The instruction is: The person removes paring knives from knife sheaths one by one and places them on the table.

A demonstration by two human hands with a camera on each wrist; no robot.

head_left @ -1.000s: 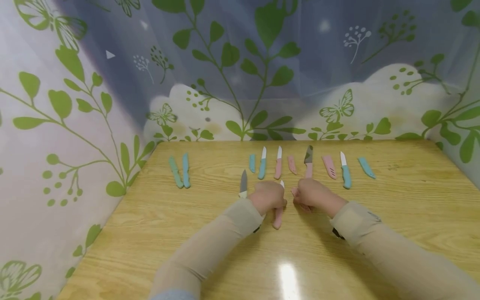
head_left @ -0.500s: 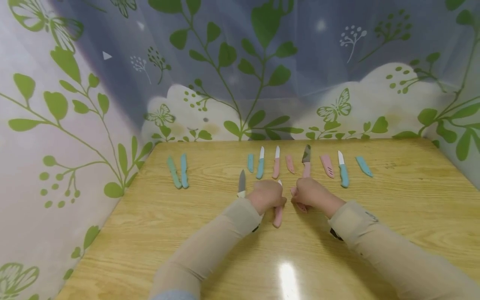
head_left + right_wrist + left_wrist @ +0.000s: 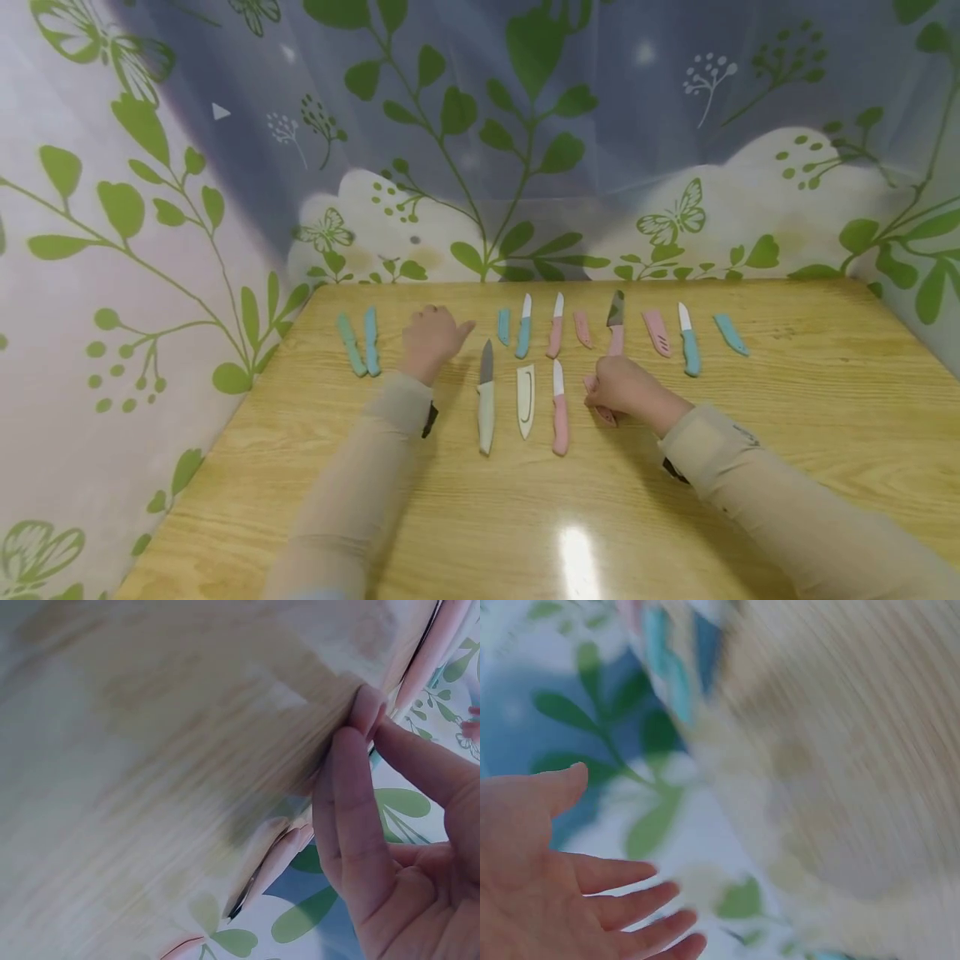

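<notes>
In the head view my left hand (image 3: 433,340) is over the left part of the table, fingers spread, holding nothing. The left wrist view shows its palm and straight fingers (image 3: 626,906). My right hand (image 3: 633,387) pinches a pink knife sheath (image 3: 606,415) between thumb and fingertips, low at the table; the hand hides part of it. To the sheath's left lies a pink-handled knife (image 3: 560,427) with a white blade pointing away. Left of that are a cream sheath (image 3: 525,400) and a cream-handled knife (image 3: 486,418) with a grey blade.
A back row holds blue-handled knives (image 3: 523,337) (image 3: 691,357), pink-handled knives (image 3: 555,337) (image 3: 616,312), blue sheaths (image 3: 504,327) (image 3: 731,335) and pink sheaths (image 3: 582,330) (image 3: 657,333). Sheathed green (image 3: 351,345) and blue (image 3: 372,342) knives lie at the left. A patterned curtain (image 3: 480,192) borders the table.
My left hand has let go of the pink-handled knife and moved left and away, uncovering that knife and the cream sheath. My right hand stays on the pink sheath.
</notes>
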